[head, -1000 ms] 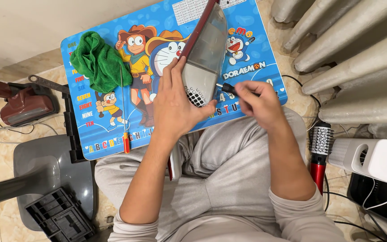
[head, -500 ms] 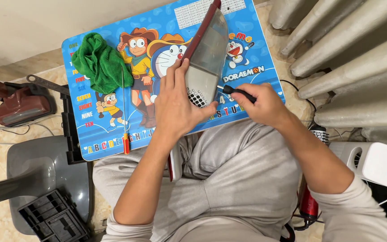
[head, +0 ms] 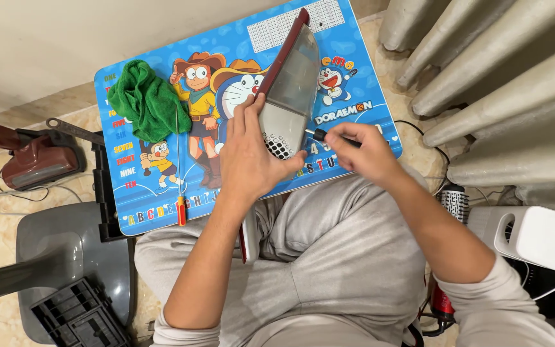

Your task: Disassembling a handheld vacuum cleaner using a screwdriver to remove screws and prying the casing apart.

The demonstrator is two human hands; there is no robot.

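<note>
Down on the blue cartoon lap desk, the person's left hand lies over the near end of a grey vacuum dust cup with a dark red edge, its fingers curled on the cup's side and the thumb pressed by the perforated filter end. The cup lies tilted across the desk, its narrow tip pointing to the desk's far edge. Just right of the cup's near end, the right hand pinches a black-handled screwdriver, fingers closed round the handle, the tip aimed at the cup's side. A crumpled green cloth sits on the desk well left of the cup. A slim screwdriver with an orange handle lies between the cloth and the left forearm. Left of the desk, on the floor, rests a dark red vacuum body.
</note>
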